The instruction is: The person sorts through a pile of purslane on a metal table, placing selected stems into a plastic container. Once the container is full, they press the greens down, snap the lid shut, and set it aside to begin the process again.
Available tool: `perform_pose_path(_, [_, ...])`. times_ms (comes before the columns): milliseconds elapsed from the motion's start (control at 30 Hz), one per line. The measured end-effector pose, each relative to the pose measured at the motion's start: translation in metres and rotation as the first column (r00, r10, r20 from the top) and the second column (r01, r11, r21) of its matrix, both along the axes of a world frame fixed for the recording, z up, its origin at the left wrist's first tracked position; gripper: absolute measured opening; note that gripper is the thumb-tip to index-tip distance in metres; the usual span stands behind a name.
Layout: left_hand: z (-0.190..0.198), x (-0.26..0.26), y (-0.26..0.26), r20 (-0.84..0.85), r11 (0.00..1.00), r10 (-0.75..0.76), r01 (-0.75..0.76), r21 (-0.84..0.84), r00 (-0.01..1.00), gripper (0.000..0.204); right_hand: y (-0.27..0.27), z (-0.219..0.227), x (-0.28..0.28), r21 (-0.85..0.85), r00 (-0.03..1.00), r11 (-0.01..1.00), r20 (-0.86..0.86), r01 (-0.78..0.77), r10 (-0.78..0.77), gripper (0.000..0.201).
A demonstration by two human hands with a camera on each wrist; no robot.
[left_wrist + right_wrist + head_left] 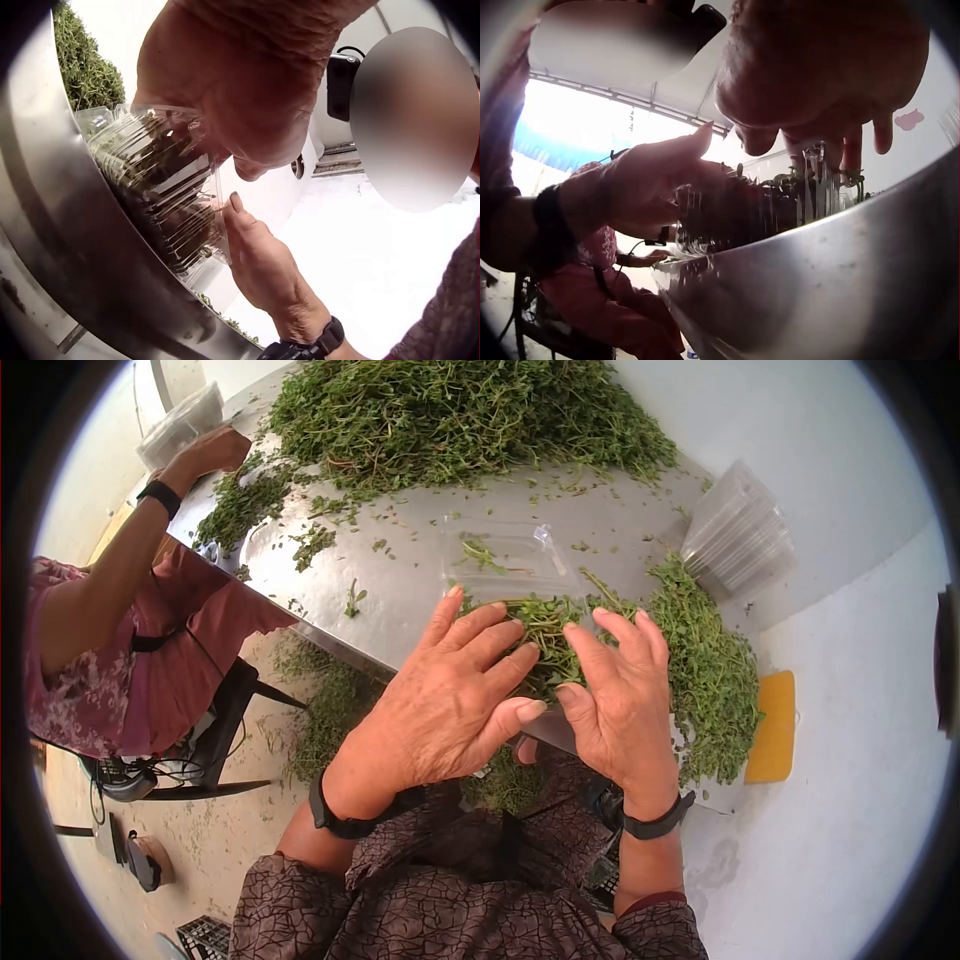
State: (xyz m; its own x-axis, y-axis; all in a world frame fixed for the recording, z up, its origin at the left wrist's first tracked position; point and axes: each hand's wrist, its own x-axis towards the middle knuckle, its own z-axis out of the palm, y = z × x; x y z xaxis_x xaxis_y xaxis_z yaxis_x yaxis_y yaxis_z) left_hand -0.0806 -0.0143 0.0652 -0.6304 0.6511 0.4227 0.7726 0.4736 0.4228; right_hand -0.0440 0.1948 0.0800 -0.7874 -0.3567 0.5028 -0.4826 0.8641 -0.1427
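Note:
A clear plastic clamshell box (154,180) stands at the near edge of the steel table, filled with leafy green sprigs (548,630). Its lid (520,545) is folded back flat on the far side, with a loose sprig (483,555) lying in it. My left hand (450,695) lies over the box's left side, fingers extended and touching the greens. From the right, my right hand (622,705) rests its lightly bent, spread fingers on the greens at the other side. In the right wrist view, greens poke up above the box wall (810,191) beneath the hand.
A big heap of greens (460,425) covers the back of the steel table (395,595). On the right are another pile (710,670), a stack of clear boxes (738,530) and a yellow board (772,725). Another person (100,650) sits on the left near more boxes (183,425).

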Motion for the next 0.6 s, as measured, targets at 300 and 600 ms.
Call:
perform_pose_path(300, [0.012,0.001,-0.027,0.179,0.952,-0.073,0.015,0.307,0.981,0.07,0.009,0.004,0.001,-0.048,0.999,0.998,-0.013,-0.043,0.043,0.047])
perform_pose_path(600, [0.012,-0.004,-0.049,0.108,0.924,-0.074,0.028,0.381,0.991,0.061,-0.002,0.013,0.02,-0.093,0.991,0.987,-0.037,-0.13,0.127,0.052])
